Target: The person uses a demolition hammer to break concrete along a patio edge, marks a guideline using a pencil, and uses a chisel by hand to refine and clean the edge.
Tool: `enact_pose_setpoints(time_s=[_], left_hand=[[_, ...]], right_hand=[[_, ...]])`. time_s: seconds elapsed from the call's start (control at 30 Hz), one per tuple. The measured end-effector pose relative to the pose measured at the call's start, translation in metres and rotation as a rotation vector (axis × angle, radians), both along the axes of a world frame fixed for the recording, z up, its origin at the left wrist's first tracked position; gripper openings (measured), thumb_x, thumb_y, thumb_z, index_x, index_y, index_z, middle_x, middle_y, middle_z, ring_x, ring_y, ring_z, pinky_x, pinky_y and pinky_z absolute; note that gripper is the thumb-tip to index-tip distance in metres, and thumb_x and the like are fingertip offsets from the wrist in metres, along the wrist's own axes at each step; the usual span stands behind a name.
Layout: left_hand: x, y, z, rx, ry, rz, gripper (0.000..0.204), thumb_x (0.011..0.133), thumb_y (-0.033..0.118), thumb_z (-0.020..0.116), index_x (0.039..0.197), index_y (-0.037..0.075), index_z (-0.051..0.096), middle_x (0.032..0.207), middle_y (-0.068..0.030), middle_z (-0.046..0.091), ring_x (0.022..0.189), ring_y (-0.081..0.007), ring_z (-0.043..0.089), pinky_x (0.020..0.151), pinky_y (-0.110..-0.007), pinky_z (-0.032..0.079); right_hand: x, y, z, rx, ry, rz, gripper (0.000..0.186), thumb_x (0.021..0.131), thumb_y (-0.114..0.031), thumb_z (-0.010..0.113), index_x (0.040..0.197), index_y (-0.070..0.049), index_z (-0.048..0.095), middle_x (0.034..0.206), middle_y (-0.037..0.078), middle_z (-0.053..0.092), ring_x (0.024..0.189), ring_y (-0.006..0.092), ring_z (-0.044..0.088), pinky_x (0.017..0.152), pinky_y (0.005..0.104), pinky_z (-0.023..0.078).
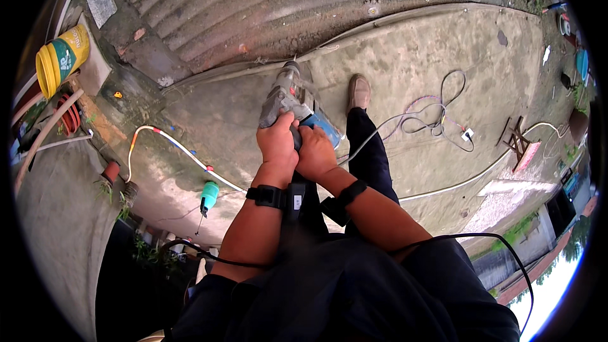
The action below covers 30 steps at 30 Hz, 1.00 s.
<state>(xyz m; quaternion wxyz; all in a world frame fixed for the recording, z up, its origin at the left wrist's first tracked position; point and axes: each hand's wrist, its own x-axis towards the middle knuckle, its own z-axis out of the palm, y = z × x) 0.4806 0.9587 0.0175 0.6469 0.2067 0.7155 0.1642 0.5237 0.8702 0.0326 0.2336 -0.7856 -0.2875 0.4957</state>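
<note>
A grey and blue rotary hammer (278, 96) is held in front of my body, its chuck end pointing away from me toward the corrugated surface (253, 19). My left hand (277, 145) is closed around the handle area at the tool's near left side. Close beside it, my right hand (316, 154) grips the near right part, next to the blue housing (324, 128). The fingers partly hide the handle and trigger. From the tool, a grey power cord (379, 130) runs off to the right across the concrete. Black bands circle both wrists.
Beyond my right shoe (358, 93), the cord lies in loops near a white socket block (467, 133). A pale hose (443, 190) crosses the ground. On the left are a teal spray bottle (209, 194) and a yellow bucket (54, 66); a small wooden stool (519, 144) stands right.
</note>
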Motion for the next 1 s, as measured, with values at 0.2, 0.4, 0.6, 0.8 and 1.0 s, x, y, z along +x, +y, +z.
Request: enact_pose_setpoints(time_s=[0.2, 0.4, 0.6, 0.8, 1.0], left_hand=[[0.006, -0.018, 0.001, 0.021, -0.004, 0.061, 0.019, 0.079, -0.004, 0.065, 0.095, 0.005, 0.060, 0.086, -0.0037, 0.060, 0.070, -0.0157, 0.058, 0.065, -0.028, 0.049], [0.003, -0.035, 0.008, 0.020, 0.003, 0.083, 0.017, 0.081, -0.004, 0.064, 0.096, 0.003, 0.061, 0.088, -0.0017, 0.061, 0.073, -0.0122, 0.057, 0.069, -0.028, 0.047], [0.003, -0.040, -0.008, 0.064, -0.049, 0.105, 0.016, 0.081, -0.004, 0.064, 0.095, 0.003, 0.061, 0.086, -0.0016, 0.061, 0.073, -0.0123, 0.057, 0.069, -0.028, 0.047], [0.005, -0.050, -0.010, 0.067, -0.034, 0.147, 0.015, 0.081, -0.005, 0.063, 0.093, 0.004, 0.060, 0.084, -0.0020, 0.060, 0.072, -0.0130, 0.056, 0.069, -0.028, 0.047], [0.007, -0.045, -0.014, 0.038, -0.077, 0.208, 0.015, 0.080, -0.006, 0.062, 0.091, 0.005, 0.059, 0.083, -0.0026, 0.060, 0.070, -0.0140, 0.056, 0.068, -0.028, 0.047]], right_hand=[[0.004, -0.022, -0.015, 0.076, 0.013, 0.062, 0.047, 0.075, -0.023, 0.067, 0.114, 0.001, 0.055, 0.102, 0.022, 0.062, 0.104, 0.0431, 0.057, 0.106, 0.0478, 0.037], [0.003, -0.037, -0.015, 0.137, -0.019, 0.056, 0.045, 0.074, -0.020, 0.066, 0.113, 0.002, 0.056, 0.099, 0.021, 0.062, 0.100, 0.0432, 0.058, 0.107, 0.0482, 0.037], [0.006, -0.043, -0.028, 0.167, -0.038, 0.079, 0.046, 0.072, -0.020, 0.068, 0.112, 0.001, 0.057, 0.098, 0.022, 0.062, 0.102, 0.0445, 0.057, 0.105, 0.0486, 0.039], [0.013, -0.051, -0.032, 0.116, -0.029, 0.128, 0.050, 0.073, -0.024, 0.071, 0.115, 0.000, 0.055, 0.105, 0.023, 0.063, 0.107, 0.0437, 0.057, 0.095, 0.0481, 0.044], [0.015, -0.048, -0.041, 0.108, 0.016, 0.151, 0.044, 0.072, -0.021, 0.069, 0.110, -0.002, 0.057, 0.093, 0.020, 0.062, 0.090, 0.0385, 0.058, 0.081, 0.0457, 0.046]])
